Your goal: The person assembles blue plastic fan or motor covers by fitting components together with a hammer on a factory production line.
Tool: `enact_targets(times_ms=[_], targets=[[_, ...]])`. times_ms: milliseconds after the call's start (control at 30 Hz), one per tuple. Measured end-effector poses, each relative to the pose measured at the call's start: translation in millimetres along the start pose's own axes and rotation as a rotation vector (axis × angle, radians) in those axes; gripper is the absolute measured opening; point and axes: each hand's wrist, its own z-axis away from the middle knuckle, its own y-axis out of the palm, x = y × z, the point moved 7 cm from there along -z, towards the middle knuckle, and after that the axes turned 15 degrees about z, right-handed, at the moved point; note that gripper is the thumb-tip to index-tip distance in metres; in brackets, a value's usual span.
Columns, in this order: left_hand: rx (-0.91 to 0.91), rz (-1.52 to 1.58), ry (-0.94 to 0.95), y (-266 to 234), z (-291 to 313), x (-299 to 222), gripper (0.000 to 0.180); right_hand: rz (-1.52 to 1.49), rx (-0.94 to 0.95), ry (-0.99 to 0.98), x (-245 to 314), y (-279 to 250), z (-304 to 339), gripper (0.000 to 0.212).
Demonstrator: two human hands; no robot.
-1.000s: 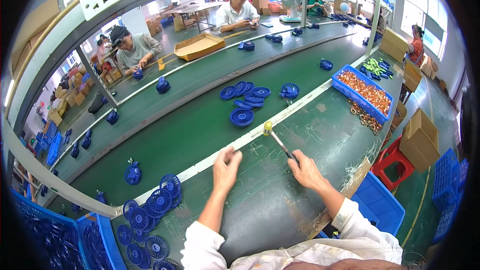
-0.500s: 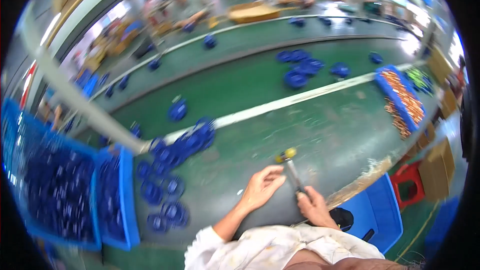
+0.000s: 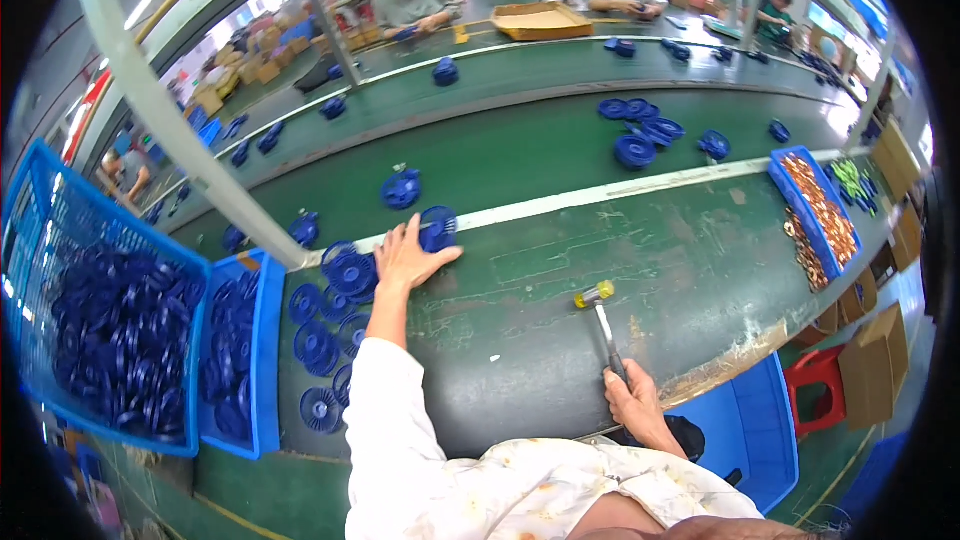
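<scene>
My left hand [image 3: 402,260] is stretched out with its fingers apart at the back end of a cluster of round blue slotted plastic parts. Its fingertips lie against or over one blue part [image 3: 440,230] beside the white strip; whether they press on it I cannot tell. More blue parts [image 3: 316,345] lie loosely heaped toward me, some overlapping. In my right hand [image 3: 636,402] is a small hammer [image 3: 607,328], gripped by its dark handle near the table's front edge. The hammer's yellow-ended head [image 3: 594,294] points away from me over the green table [image 3: 520,340].
Blue crates [image 3: 265,370] full of blue parts stand at left, beside a pale post [image 3: 190,140]. A blue tray [image 3: 812,210] of copper-coloured pieces sits at right. Beyond the white strip [image 3: 560,205], a green belt [image 3: 520,155] carries blue parts. Several people work across it.
My left hand has moved from beside the hammer, left and away from me, to the blue parts. The hammer stays in my right hand, its head a little farther right. The view has shifted.
</scene>
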Motion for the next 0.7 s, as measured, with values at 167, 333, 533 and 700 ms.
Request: enact_targets(times_ms=[167, 333, 533, 700], targets=[[-0.039, 0.011, 0.286, 27, 47, -37, 0.100, 0.145, -0.089, -0.059, -11, -9, -13, 0.026], [0.014, 0.041, 0.379, 37, 96, -85, 0.100, 0.327, -0.115, -0.052, 0, -16, -12, 0.029], [0.138, -0.013, 0.367, 50, 87, -98, 0.112, 0.350, -0.128, -0.071, -2, -13, -8, 0.029], [0.030, 0.110, 0.540, 42, 105, -119, 0.111, 0.324, -0.159, -0.144, -11, -12, -11, 0.028]])
